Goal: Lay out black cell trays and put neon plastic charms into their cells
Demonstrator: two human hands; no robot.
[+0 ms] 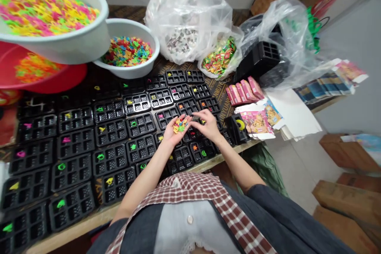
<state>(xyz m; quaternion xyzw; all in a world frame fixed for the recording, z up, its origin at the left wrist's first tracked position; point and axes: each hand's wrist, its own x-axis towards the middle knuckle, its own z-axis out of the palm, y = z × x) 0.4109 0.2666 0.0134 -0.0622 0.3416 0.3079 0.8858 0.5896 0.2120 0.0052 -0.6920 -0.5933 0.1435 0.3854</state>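
Observation:
My left hand is turned palm up and cupped around a small heap of colourful plastic pieces, mostly yellow with some red, green and blue. Beside it, my right hand hovers over the trays with thumb and fingers curved together near the heap. Whether a piece sits between those fingertips is too small to make out. Under and around both hands lie black compartment trays in rows. Many hold a single small piece, such as a green ring; trays near my right hand, like one with an orange piece, hold more than one.
Tubs of coloured pieces, a large white one, a smaller one and a red one, stand at back left. Clear bags stand behind. Right are pink boxes, a tape dispenser, flat cartons and stacked trays.

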